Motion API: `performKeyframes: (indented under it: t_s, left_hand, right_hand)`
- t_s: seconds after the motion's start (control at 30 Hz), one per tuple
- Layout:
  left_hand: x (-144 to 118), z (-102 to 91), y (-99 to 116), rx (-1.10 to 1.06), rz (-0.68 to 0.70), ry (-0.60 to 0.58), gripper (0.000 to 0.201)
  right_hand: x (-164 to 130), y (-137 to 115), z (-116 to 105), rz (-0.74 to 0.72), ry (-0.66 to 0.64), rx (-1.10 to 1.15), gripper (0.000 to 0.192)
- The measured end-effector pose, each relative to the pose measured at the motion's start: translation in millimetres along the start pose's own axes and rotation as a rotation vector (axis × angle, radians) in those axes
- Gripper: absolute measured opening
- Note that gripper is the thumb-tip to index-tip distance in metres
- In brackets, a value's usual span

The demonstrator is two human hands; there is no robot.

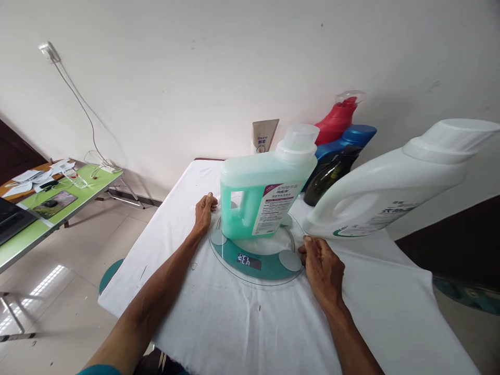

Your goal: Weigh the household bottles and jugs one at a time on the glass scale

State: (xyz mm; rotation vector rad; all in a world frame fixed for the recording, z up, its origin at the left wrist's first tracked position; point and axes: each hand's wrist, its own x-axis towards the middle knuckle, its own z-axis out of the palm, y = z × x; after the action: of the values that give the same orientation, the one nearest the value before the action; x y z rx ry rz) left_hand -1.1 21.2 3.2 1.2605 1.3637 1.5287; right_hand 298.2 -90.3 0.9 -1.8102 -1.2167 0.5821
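A round glass bathroom scale [238,268] lies on a white cloth, its lit display facing me. Upright on top of it stands a large clear jug of green liquid [244,177] with a handle opening and a clear cap. My left hand [204,213] is closed at the scale's left rim, fingers curled against the edge. On the right rim, my right hand [323,268] pinches the glass between thumb and fingers. Just beyond that hand is a white detergent bottle [375,187] with a handle. Neither hand touches the jug.
Behind the jug, by the wall, stand a beige tube [264,134], a red bottle [334,124], a blue bottle [353,136] and a dark bottle [330,179]. A green table [88,182] at the left bears a laptop [13,221], papers and a plastic bottle. Stools flank the cloth-covered table [250,323].
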Motion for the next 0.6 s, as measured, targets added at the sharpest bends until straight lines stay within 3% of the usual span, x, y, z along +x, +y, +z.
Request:
performKeyframes:
  t_s: [0.23,0.6]
  left_hand:
    - [-1.6,-1.3,1.6,0.013,0.015,0.0,0.059]
    - [-2.5,-1.2,3.7,0.027,0.001,-0.017,0.058]
  right_hand:
    - [0.5,4.2,1.8,-0.033,0.011,0.024,0.061]
    - [0.9,6.0,1.9,-0.04,0.011,0.011,0.053]
